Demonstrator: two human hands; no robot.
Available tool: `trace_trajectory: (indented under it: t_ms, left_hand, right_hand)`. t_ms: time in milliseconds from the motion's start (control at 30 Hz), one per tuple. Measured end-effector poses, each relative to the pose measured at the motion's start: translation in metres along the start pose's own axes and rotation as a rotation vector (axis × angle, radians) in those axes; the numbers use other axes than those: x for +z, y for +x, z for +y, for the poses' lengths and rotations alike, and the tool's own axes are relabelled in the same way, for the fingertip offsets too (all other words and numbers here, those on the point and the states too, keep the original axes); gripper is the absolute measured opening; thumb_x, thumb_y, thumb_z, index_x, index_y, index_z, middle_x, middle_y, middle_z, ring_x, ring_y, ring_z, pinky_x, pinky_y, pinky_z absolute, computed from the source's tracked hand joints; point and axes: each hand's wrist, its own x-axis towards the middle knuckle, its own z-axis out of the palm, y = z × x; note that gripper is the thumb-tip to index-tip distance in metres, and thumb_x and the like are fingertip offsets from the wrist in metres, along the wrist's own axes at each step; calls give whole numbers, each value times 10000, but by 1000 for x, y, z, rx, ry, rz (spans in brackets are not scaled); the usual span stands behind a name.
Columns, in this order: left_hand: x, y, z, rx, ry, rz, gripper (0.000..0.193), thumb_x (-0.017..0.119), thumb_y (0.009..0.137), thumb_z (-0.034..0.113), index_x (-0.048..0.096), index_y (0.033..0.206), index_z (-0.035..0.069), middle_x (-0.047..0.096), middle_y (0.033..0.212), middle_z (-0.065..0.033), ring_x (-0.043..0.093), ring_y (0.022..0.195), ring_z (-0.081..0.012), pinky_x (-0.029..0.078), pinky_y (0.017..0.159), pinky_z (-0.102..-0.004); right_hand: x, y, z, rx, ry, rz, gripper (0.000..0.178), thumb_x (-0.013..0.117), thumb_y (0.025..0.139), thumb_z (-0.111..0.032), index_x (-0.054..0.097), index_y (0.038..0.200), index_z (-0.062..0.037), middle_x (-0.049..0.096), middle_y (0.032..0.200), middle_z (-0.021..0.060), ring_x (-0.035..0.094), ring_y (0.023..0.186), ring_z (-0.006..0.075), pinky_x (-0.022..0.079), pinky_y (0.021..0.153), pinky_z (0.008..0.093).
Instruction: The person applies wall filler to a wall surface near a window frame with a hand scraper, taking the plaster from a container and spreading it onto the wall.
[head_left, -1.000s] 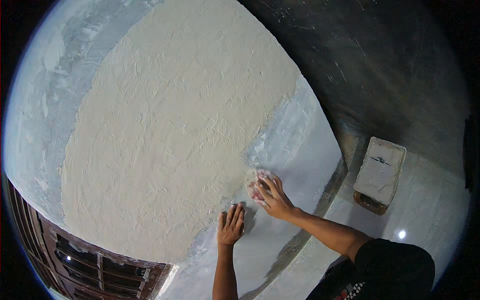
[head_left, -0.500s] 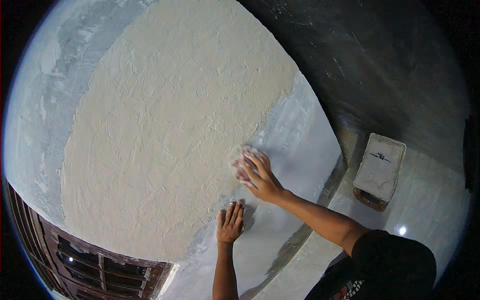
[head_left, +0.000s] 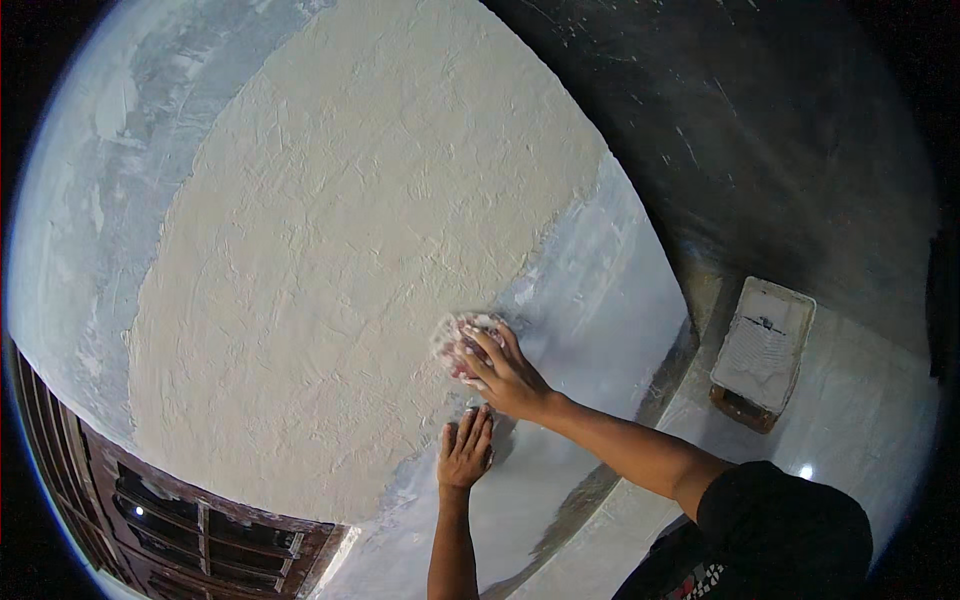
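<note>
Cream textured plaster (head_left: 300, 260) covers the middle of the wall, with smoother grey-white wall (head_left: 590, 290) along its lower right side. My right hand (head_left: 508, 378) presses a crumpled red-and-white wad (head_left: 462, 345), perhaps a plastic bag or cloth, against the plaster near that border. White paste coats the wad and my fingertips. Below it, my left hand (head_left: 465, 450) lies flat on the wall, fingers stretched out and tips whitened, holding nothing. Its fingertips sit just under the plaster's lower edge.
A paint tray (head_left: 765, 340) with whitish paste rests on a brown support at the right, above the pale tiled floor (head_left: 850, 400). A dark wall (head_left: 760, 130) meets the plastered one at upper right. A brown wooden window frame (head_left: 210, 530) stands at lower left.
My right hand has slid left and slightly down across the plaster with the wad. My left hand has stayed nearly in place on the wall.
</note>
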Motion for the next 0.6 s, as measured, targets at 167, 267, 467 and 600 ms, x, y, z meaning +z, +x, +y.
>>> trace_trajectory:
  t_ms: [167, 267, 467, 600]
  left_hand:
    - [1, -8, -4, -20, 15, -15, 673, 675, 798, 337, 465, 1414, 163, 400, 1555, 21, 367, 1426, -191, 273, 1123, -528]
    - [-2, -2, 0, -10, 4, -10, 648, 652, 816, 336, 467, 1412, 162, 399, 1556, 28, 368, 1424, -178, 290, 1108, -503]
    - [4, -10, -3, -20, -12, -25, 730, 727, 764, 349, 451, 1417, 175, 397, 1556, 24, 355, 1435, -208, 273, 1127, -568]
    - [0, -3, -1, -5, 43, -22, 653, 662, 804, 350, 480, 1405, 169, 400, 1554, 34, 363, 1424, -173, 283, 1117, -504]
  right_hand:
    - [-11, -63, -6, 97, 50, -128, 567, 734, 813, -158, 529, 1310, 20, 396, 1446, 198, 361, 1320, 440, 336, 1093, 551]
    - [-22, -39, -14, 65, -47, -82, 527, 724, 824, -168, 550, 1288, 12, 404, 1431, 200, 355, 1312, 449, 352, 1085, 546]
    - [-2, -37, -15, -29, -113, -41, 545, 728, 820, -177, 539, 1286, 34, 448, 1378, 216, 394, 1287, 436, 345, 1080, 563]
    - [-15, -101, 5, 132, -39, -139, 534, 743, 817, -138, 545, 1292, 4, 355, 1454, 247, 322, 1332, 490, 321, 1084, 592]
